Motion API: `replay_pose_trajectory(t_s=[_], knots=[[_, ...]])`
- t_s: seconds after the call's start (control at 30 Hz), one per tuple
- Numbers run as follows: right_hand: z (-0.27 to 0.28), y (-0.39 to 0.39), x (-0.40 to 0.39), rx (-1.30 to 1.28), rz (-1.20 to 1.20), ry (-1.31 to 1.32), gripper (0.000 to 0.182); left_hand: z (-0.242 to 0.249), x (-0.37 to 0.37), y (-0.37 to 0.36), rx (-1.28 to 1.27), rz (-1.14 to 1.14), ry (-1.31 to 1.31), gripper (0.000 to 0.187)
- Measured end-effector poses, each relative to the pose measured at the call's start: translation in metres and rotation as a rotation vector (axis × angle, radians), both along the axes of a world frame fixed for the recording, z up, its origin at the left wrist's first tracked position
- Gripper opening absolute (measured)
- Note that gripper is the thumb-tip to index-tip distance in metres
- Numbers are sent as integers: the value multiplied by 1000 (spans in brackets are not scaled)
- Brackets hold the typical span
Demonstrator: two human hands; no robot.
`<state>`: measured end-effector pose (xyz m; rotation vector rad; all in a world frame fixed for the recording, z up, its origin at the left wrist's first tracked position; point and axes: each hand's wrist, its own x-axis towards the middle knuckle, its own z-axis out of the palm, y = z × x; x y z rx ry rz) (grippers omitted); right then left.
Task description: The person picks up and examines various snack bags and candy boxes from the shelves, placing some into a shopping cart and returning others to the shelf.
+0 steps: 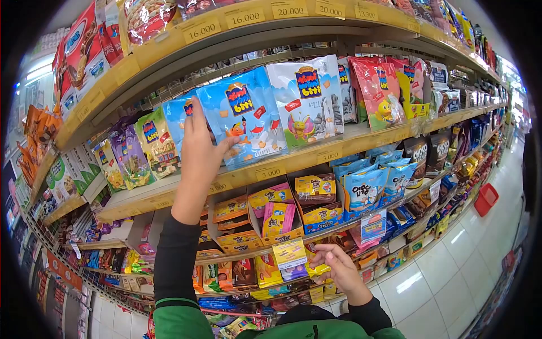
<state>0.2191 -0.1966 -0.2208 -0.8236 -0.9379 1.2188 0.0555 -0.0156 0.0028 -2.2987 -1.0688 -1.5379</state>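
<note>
My left hand (200, 147) reaches up to the middle shelf, at the left edge of a blue snack bag (245, 118). Its thumb rests on the bag's front and its fingers lie along the edge, taking that side between them. Behind the hand, another blue bag (176, 116) is partly covered. A white snack bag (307, 101) stands upright just right of the blue one. Lower down, my right hand (339, 268) hovers before the lower shelves with loosely bent fingers apart and nothing in them, near a yellow price card (290, 254).
A yellow shelf edge with price tags (271, 170) runs below the bags, and another shelf edge (237, 20) overhangs them. Below stand boxes of small packets (276, 217) and blue pouches (364, 189). A red basket (486, 199) sits on the tiled floor (451, 265) at right.
</note>
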Motion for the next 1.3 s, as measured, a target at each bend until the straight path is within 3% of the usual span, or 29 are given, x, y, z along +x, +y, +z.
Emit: replay_pose_trajectory(t_s=[0.1, 0.2, 0.4, 0.93, 1.03, 1.1, 1.17, 1.23, 1.3], knots=[[-1, -1, 0, -8, -7, -2, 35, -7, -1, 10, 179, -22, -20, 85], [-2, -2, 0, -22, -15, 7, 34, -11, -6, 15, 135, -144, -115, 75], [-5, 1, -2, -34, -12, 17, 35, -19, -10, 19, 151, -238, -46, 58], [0, 2, -5, -15, -20, -4, 34, -19, -25, 10, 166, -263, -129, 51], [26, 12, 14, 189, -91, -199, 33, -26, -28, 9, 173, -241, -90, 49], [64, 18, 24, 301, -267, -330, 28, -31, -28, 7, 155, -231, -62, 49], [91, 39, 51, 573, -510, -658, 27, -35, -29, 5, 161, -217, -39, 49], [131, 58, 69, 665, -728, -699, 29, -36, -30, 3, 190, -198, -18, 47], [165, 79, 81, 725, -835, -677, 44, -36, -30, 3, 167, -200, -26, 46]])
